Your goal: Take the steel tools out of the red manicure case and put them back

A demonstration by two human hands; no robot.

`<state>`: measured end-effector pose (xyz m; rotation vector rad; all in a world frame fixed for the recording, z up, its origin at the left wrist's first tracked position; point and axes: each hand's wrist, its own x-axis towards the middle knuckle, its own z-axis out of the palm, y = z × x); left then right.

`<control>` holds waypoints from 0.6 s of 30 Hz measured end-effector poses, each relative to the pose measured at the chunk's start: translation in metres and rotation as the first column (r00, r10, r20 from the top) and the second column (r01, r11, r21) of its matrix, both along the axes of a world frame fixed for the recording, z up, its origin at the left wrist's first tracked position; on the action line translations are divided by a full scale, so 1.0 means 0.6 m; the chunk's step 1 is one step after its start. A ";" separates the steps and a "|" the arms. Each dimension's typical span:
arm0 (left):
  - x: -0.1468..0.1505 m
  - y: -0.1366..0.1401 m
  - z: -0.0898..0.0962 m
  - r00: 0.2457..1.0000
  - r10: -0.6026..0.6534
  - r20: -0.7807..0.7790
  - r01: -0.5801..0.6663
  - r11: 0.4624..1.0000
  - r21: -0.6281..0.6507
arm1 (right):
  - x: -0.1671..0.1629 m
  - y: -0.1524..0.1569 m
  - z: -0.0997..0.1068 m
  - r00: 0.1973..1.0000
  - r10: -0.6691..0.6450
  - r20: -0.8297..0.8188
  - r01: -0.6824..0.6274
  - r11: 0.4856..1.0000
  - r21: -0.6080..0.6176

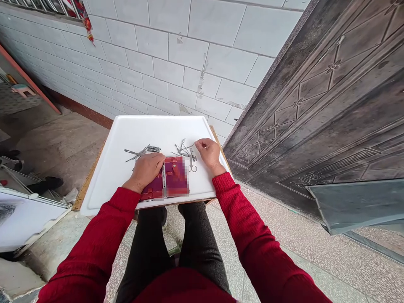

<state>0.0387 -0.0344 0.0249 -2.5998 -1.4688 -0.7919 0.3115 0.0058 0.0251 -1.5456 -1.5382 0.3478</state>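
Case (172, 181) in red and purple lies open near the front edge of the white counter (160, 130), its straps and loops facing up. The left hand (147, 170) covers much of its left half, presumably to steady it; whether those fingers grip or merely rest, I cannot tell. Beyond the case, small metal tools (134, 155) lie to the left and more, with scissors (191, 164) and a nail clipper (193, 155), to the right, apparently spread within easy reach. The right hand (208, 152) is just beside these, thumb and fingertips drawn together; any thin item between them is too small to confirm. Pixelation covers part of the case, and no brand or writing is legible. A tiled wall (176, 59) stands behind.
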 end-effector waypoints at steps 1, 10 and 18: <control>-0.001 0.000 0.000 1.000 0.002 0.003 -0.002 1.000 -0.005 | -0.001 0.000 0.000 1.000 0.002 -0.006 -0.002 1.000 -0.002; -0.003 0.001 0.000 0.999 0.039 0.023 -0.039 0.999 -0.020 | 0.002 0.005 -0.003 0.995 -0.038 -0.092 0.044 0.997 0.063; -0.003 0.001 0.001 0.999 0.044 0.022 -0.045 0.999 0.028 | 0.000 0.005 -0.005 0.997 -0.003 -0.082 0.006 0.999 0.041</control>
